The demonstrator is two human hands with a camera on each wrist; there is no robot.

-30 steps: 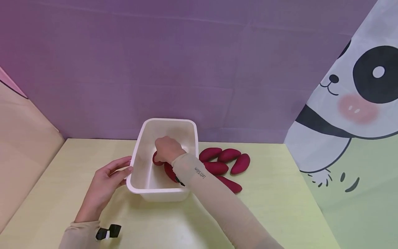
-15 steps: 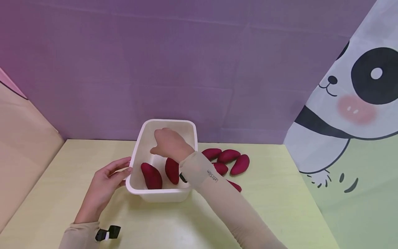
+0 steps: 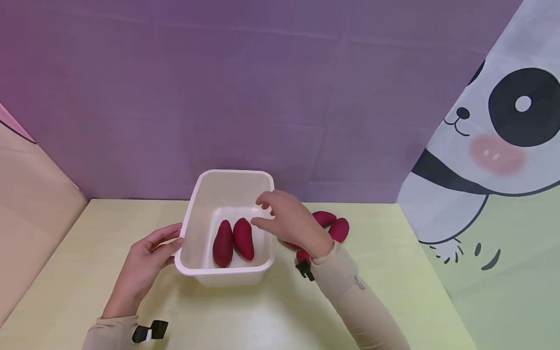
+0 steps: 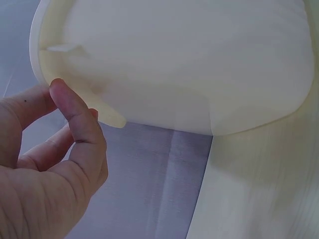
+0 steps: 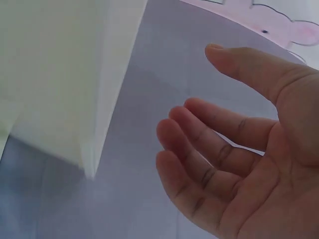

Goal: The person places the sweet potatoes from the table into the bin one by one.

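1. Head view: two red pieces lie side by side in the white bin on the counter
2. Left hand pinches the bin's left rim between thumb and finger
3. Right hand, holding nothing, hovers at the right rim, fingers loosely bent
4. More red pieces lie right of the bin, partly hidden by that hand

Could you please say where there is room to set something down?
Bare table lies in front of the white bin and right of the red pieces outside it. Those pieces and the right hand crowd the bin's right side.
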